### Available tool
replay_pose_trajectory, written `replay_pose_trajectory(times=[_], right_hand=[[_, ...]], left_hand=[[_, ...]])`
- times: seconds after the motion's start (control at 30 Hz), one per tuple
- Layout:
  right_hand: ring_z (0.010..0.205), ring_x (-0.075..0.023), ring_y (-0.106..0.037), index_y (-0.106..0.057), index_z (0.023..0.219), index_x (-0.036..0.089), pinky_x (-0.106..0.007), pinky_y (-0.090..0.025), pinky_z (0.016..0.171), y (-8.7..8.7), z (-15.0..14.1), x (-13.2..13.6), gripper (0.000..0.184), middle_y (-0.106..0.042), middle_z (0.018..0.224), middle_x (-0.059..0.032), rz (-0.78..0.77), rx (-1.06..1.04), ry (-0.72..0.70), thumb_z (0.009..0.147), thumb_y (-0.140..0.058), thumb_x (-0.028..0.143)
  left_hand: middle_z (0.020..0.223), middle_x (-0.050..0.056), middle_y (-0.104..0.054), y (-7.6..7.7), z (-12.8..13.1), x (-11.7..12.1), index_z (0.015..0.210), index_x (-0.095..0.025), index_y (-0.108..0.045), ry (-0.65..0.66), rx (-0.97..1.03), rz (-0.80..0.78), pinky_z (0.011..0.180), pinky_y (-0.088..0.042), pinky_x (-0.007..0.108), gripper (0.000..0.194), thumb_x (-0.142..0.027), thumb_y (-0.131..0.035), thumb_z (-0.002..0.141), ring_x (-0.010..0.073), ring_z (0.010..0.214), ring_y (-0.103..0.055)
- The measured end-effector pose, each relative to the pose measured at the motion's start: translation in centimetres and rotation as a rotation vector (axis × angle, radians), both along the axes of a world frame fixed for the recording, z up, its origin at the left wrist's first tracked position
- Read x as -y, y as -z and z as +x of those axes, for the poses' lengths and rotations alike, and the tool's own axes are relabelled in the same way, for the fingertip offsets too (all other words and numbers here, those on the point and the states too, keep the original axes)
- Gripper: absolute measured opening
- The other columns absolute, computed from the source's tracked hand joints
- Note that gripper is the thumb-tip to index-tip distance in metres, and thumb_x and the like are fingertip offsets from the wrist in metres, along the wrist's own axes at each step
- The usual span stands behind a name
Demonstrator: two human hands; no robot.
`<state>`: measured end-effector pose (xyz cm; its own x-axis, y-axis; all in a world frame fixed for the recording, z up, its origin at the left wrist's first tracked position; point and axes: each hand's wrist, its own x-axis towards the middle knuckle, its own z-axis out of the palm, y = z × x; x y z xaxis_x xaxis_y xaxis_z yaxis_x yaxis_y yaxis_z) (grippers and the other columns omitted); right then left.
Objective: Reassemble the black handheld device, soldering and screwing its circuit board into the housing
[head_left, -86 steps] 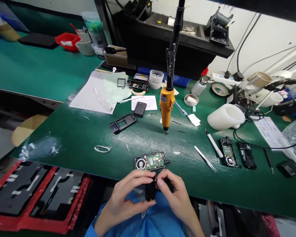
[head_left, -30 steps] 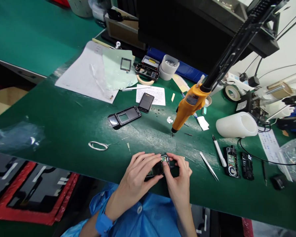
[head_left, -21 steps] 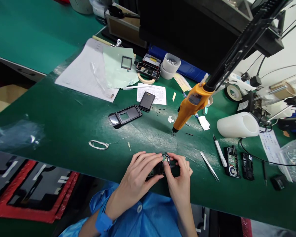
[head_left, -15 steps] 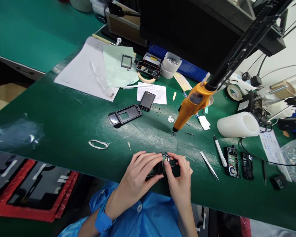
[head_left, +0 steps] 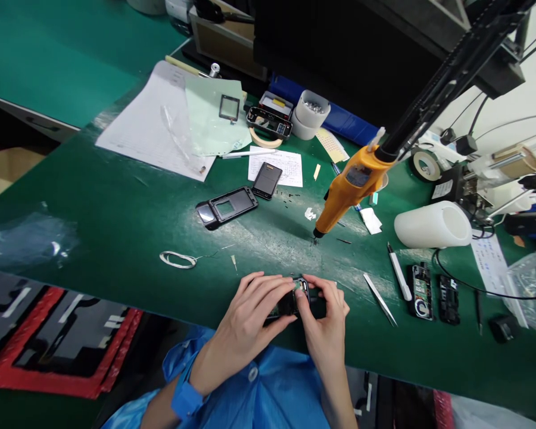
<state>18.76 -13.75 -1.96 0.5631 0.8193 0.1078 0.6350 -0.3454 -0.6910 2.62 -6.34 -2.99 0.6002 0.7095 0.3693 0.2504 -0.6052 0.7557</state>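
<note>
Head view: bright bench, lost shadows, soft far edges

We get bright, cool, fairly even light on the green mat (head_left: 129, 238); source out of frame. Hazy glare washes the mat's middle, around the tip of the orange screwdriver (head_left: 351, 185), which throws a soft shadow. Hard glints on the plastic film (head_left: 31, 238); milder sheen on the blue garment (head_left: 268, 393). White cylinder (head_left: 422, 225) reads bright, shading intact. Black panel (head_left: 339, 65) and under-bench area go near black. Device (head_left: 290, 305) between left hand (head_left: 248, 316) and right hand (head_left: 324, 322): dark, detail poor. No obvious motion blur. Wide-angle stretch at the borders; small handwriting unreadable.
</note>
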Motion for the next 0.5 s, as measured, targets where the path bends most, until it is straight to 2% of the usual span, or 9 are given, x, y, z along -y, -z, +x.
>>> replay_pose_trajectory(times=[0.33, 0.5], right_hand=[[0.097, -0.0253, -0.068, -0.076, 0.111, 0.028, -0.041, -0.038, 0.096, -0.26, -0.15, -0.19, 0.027, -0.080, 0.104, -0.0018, -0.062, -0.012, 0.033, 0.104, -0.066, 0.052], [0.100, -0.0270, -0.068, -0.074, 0.112, 0.029, -0.043, -0.038, 0.098, -0.62, -0.27, -0.21, 0.031, -0.080, 0.106, -0.0033, -0.104, -0.040, 0.030, 0.104, -0.064, 0.057]], left_hand=[[0.137, 0.009, -0.079, 0.12, 0.03, 0.04, 0.149, -0.023, -0.056, 0.006, -0.006, -0.029, 0.118, -0.054, 0.050, 0.037, -0.026, -0.062, 0.113, 0.0258, 0.126, -0.076], [0.138, 0.010, -0.079, 0.17, -0.01, 0.09, 0.149, -0.023, -0.055, 0.009, -0.020, -0.020, 0.119, -0.052, 0.050, 0.035, -0.029, -0.059, 0.115, 0.0256, 0.127, -0.075]])
